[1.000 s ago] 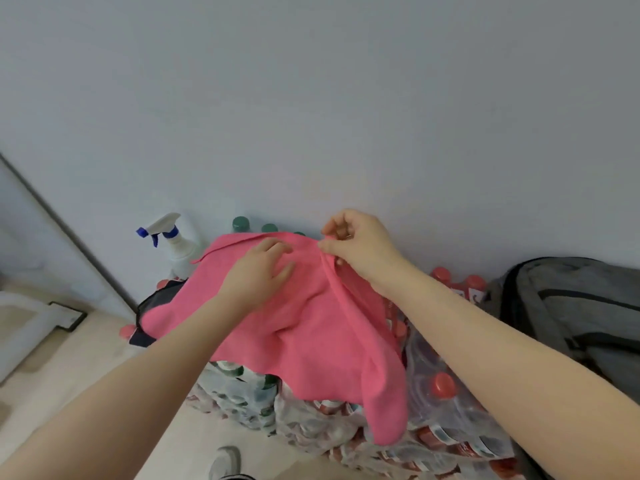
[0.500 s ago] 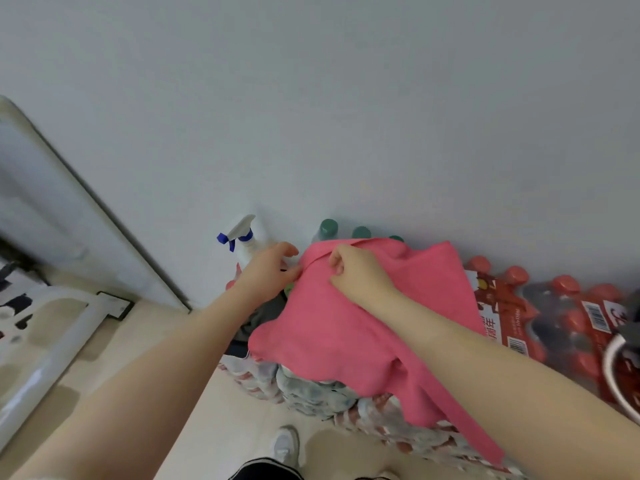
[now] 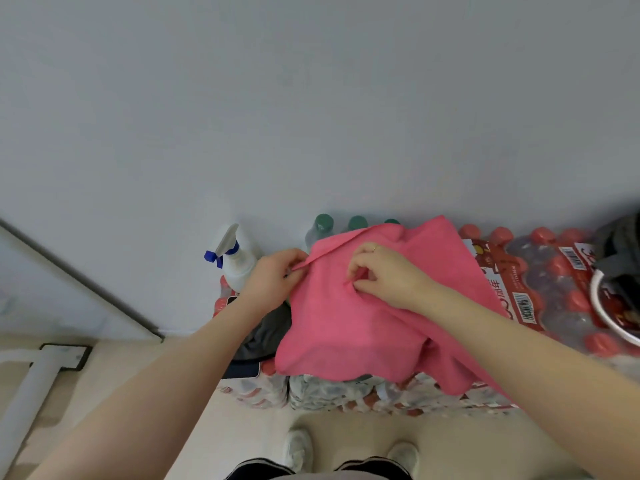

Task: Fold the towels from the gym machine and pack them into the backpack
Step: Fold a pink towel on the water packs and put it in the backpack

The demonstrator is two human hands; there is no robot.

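The only camera sits on my head, looking forward and steeply down over both my forearms. It faces the grey wall (image 3: 311, 98), which fills the upper half of the view. Just below the wall's foot are the shrink-wrapped bottle packs (image 3: 540, 289), close enough for my arms to reach. Nearest the camera, at the bottom edge, my shoes (image 3: 298, 448) stand on the floor.
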